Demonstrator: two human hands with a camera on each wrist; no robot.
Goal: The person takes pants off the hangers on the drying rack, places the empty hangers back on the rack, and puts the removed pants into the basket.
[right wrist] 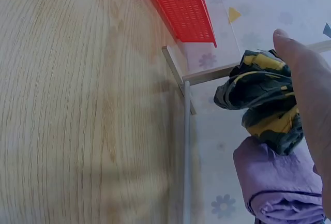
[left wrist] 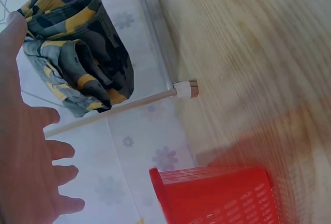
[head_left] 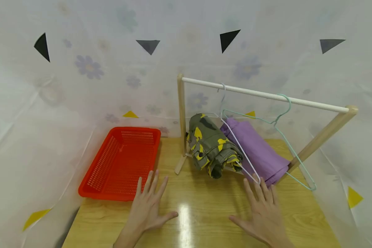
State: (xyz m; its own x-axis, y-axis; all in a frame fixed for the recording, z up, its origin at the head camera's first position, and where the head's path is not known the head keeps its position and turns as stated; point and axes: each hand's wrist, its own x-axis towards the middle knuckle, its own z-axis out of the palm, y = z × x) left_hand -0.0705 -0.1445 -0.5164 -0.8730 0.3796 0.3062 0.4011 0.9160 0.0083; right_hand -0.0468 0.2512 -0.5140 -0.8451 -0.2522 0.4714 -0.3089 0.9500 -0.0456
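Left hand (head_left: 148, 208) and right hand (head_left: 263, 215) spread, empty, seemingly between steps; moving camo cloth (head_left: 209, 137), 12 o'clock, or purple cloth (head_left: 258, 148), 1 o'clock, would call for gripping.

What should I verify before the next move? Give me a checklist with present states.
1. Left hand free: ok, fingers spread, holding nothing.
2. Right hand free: ok, also holding nothing.
3. Right hand clear of the white hanger: cannot tell; fingertips overlap its corner in the head view.
4. White and mint hanger hooked on the rail: ok.
5. Camouflage garment and purple garment on hangers: ok, both hang there.
6. Red basket upright on the table: ok.
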